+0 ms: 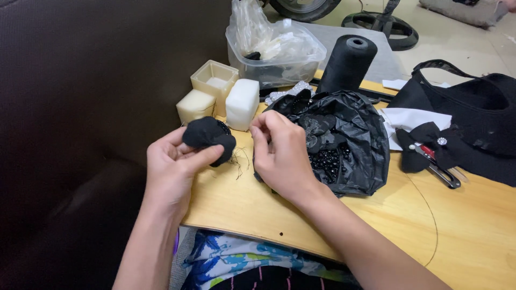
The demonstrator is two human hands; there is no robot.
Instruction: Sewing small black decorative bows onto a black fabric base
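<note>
Fabric piece: a black fabric piece (208,137) sits at the tips of the left hand, above its palm, with loose threads hanging from its lower right edge.
Left hand: the left hand (173,171) pinches the fabric piece between thumb and fingers, closed on it.
Right hand: the right hand (280,154) is just right of the fabric piece, fingers curled tight together at the tips; whether they grip a needle or thread I cannot tell.
Black bag: an open black bag (359,140) lies just beyond and right of the right hand, with black beads (327,161) inside, touching the knuckles' side.
Foam blocks: pale foam blocks (220,96) stand just beyond the fabric piece.
Thread cone: a black thread cone (347,63) stands beyond the bag.
Board: a wooden board (462,215) lies under both hands.
Bow: a black bow (430,145) lies well right of the right hand.
</note>
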